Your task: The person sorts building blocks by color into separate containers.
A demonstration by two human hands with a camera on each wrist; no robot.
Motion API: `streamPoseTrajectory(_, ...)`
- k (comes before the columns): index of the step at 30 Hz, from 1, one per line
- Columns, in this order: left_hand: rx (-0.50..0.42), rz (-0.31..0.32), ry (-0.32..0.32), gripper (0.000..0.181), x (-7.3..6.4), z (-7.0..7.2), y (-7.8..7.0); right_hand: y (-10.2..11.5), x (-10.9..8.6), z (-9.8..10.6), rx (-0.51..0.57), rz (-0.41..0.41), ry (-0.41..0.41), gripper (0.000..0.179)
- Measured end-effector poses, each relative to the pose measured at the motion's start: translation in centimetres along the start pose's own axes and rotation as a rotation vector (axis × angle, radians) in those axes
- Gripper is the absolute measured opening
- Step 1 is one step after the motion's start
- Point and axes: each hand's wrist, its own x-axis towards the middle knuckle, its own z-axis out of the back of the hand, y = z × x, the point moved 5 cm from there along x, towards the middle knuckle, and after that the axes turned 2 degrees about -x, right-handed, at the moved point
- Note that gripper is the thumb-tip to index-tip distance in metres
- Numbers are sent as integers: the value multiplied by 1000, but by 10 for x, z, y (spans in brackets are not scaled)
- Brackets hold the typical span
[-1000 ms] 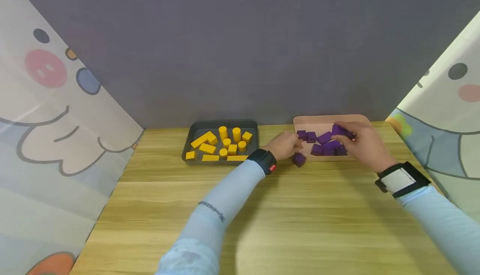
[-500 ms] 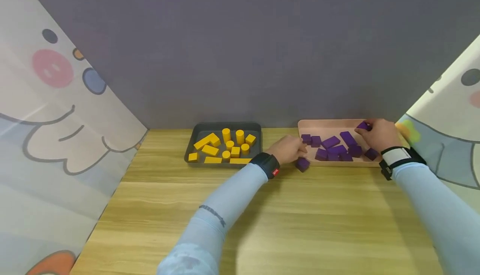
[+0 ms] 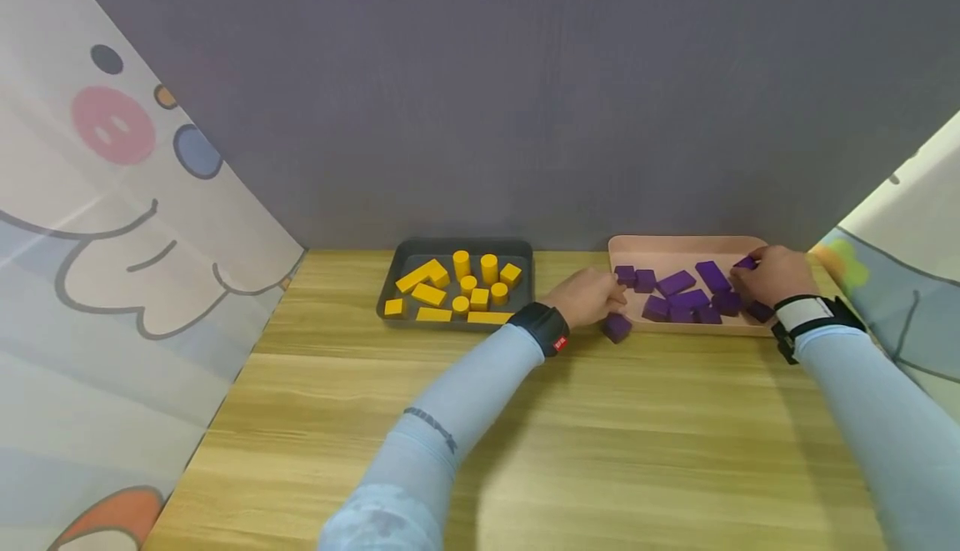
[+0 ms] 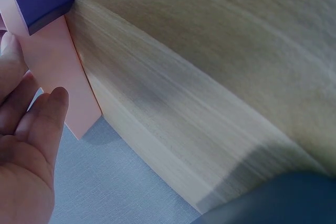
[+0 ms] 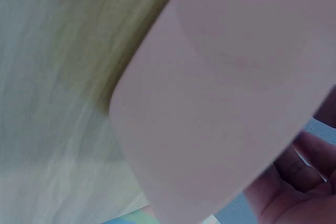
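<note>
In the head view, my right hand [image 3: 780, 274] is at the right end of a shallow pink tray [image 3: 690, 246]. Its thumb and fingers pinch a purple block [image 3: 747, 262], mostly covered by the hand. Several purple blocks [image 3: 677, 283] lie scattered in the tray. My left hand [image 3: 587, 295] is at the tray's left end, fingertips right at the rim. The left wrist view shows its fingers loosely bent, with nothing seen between them. A purple cube [image 3: 617, 328] sits at the tray's front left corner, overlapping the tray wall in the left wrist view.
Left of the pink tray stands a dark grey tray [image 3: 531, 263] holding several yellow blocks and cylinders [image 3: 428, 295]. Both trays are on a wood-grain table [image 3: 600, 443] against a grey back wall [image 3: 555, 92]. Cartoon-printed panels [image 3: 112, 234] rise at both sides.
My right hand has gone from the middle of the pink tray to its right end with a purple block, then lower there. The left hand stays beside the rim. The head view has shifted slightly.
</note>
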Motion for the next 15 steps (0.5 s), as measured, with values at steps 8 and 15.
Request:
streamPoseTrajectory(8,12,-12,-3,27,-2,3,-1,-1,0,-1,6,-19,-2,40)
streamPoseTrajectory(15,7,0,5,26,-2,3,-1,-4,-1,-4,-10,-27,0,46)
